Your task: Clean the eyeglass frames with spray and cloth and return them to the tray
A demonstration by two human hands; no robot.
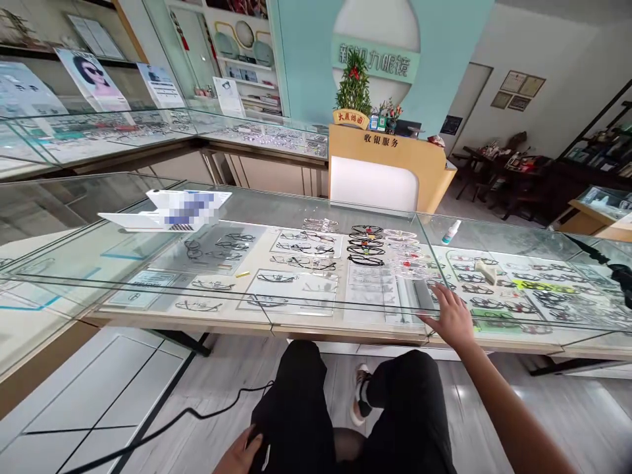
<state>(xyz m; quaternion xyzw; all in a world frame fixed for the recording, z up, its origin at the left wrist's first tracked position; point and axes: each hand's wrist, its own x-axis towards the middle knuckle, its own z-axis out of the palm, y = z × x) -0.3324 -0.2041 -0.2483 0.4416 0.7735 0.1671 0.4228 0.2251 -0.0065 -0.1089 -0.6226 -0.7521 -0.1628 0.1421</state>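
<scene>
My right hand (450, 317) rests on the glass top of the display case (345, 329) near its front edge, fingers spread, holding nothing. A grey strip-like object (423, 295) lies just left of its fingertips. My left hand (240, 453) is low in the view beside my left thigh, its fingers curled near the black trousers (296, 408); what it holds, if anything, is hidden. Black-framed glasses (366, 251) form a column in the middle of the case, with clear-framed glasses (407, 257) to their right.
A white folded card (153, 220) stands on the glass at the left, and a small spray bottle (451, 232) stands behind my right hand. A black cable (197, 415) crosses the lower left. Beyond the case is a wooden counter (437, 178) with plants.
</scene>
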